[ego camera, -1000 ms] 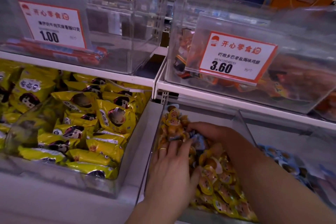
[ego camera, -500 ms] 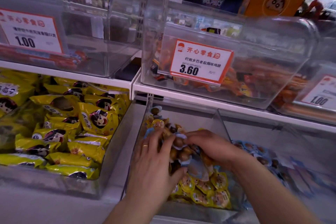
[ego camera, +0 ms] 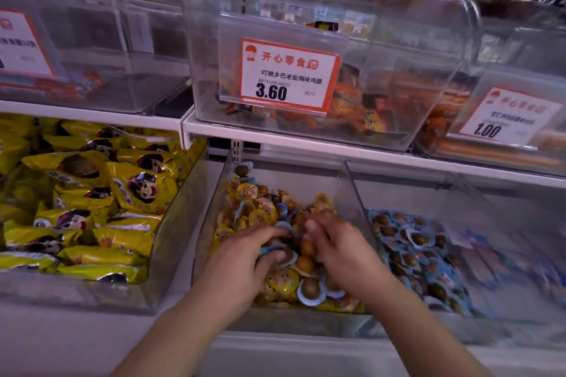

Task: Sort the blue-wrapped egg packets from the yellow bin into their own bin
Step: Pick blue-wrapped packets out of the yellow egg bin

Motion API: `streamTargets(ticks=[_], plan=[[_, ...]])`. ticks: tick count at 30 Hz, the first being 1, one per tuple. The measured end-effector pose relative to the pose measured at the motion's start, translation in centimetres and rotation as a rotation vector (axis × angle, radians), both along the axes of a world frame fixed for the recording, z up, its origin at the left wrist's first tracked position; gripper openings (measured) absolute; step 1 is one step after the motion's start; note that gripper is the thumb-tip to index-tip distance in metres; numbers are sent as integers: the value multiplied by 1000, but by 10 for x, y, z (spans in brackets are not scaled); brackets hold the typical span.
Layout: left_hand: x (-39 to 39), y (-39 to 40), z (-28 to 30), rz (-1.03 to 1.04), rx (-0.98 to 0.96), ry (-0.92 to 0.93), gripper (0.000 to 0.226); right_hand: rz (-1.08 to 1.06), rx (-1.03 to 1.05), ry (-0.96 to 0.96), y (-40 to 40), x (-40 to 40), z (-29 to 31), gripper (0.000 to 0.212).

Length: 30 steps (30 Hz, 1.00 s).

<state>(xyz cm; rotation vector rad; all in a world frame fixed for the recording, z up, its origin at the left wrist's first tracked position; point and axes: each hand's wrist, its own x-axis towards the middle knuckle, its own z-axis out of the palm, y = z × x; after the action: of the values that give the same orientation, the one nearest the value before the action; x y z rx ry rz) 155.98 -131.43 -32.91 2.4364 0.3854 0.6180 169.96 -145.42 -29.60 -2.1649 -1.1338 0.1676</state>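
Both hands are down in the middle bin [ego camera: 214,223], a clear box on the lower shelf [ego camera: 306,147] where yellow packets [ego camera: 283,280] and blue packets [ego camera: 311,289] lie mixed. The left hand [ego camera: 242,266] curls its fingers and thumb round a small clutch of blue packets near the centre of the pile. The right hand [ego camera: 340,251] is bent over the eggs just beside it, its fingertips blurred; I cannot tell whether it has hold of anything.

To do this step well, I would gather only blue rims, lift them straight up clear of the pile so that no yellow packet rides along, and carry them over the clear wall [ego camera: 355,190] that parts this box from the blue bin [ego camera: 490,254] on the right, which already holds many blue packets. More blue ones show at the front edge and at the back of the middle bin, so a good deal appears left to sort.

Above hangs a clear box with a price card [ego camera: 288,76] reading 3.60; its front overhangs the back of the lower bins, so a high lift could knock it. To the left, well apart, sits a box of large yellow bags [ego camera: 92,208].
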Motion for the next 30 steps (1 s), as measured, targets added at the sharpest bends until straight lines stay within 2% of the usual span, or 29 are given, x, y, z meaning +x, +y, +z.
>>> streamTargets(ticks=[3, 5, 6, 8, 10, 13, 15, 17, 20, 23, 26, 28, 30], plan=[[-4, 4, 1, 64, -47, -10, 33, -88, 197, -85, -9, -1, 23, 33], [-5, 5, 3, 104, -93, -28, 34, -65, 228, -176, -18, -7, 38, 29], [-6, 5, 4, 112, -112, -40, 33, -12, 147, -194, -21, -11, 43, 25], [-8, 3, 6, 112, -133, -56, 33, 133, -177, -145, -26, -27, 42, 19], [-10, 0, 8, 125, -160, -106, 32, 235, -456, -193, -28, -41, 34, 27], [-11, -2, 12, 199, -190, -243, 29, 203, -586, -386, -29, -45, 26, 39], [-9, -5, 15, 210, -97, -271, 31, 195, -565, -361, -27, -40, 25, 38], [-6, -11, 13, 177, 45, -220, 29, 232, -492, -235, -27, -34, 24, 23], [2, -21, 6, 125, 208, 12, 27, 237, -379, -169, -30, -26, 21, 4], [10, -23, 0, 127, 292, 150, 40, 77, -67, -93, -31, -20, 16, 13], [12, -21, -2, 116, 295, 154, 37, -161, 317, 216, -26, -16, 16, 24], [11, -20, -3, 92, 268, 126, 31, -269, 484, 483, -25, -12, 20, 26], [9, -17, -2, 85, 196, 99, 30, -301, 582, 789, -25, -11, 26, 19]])
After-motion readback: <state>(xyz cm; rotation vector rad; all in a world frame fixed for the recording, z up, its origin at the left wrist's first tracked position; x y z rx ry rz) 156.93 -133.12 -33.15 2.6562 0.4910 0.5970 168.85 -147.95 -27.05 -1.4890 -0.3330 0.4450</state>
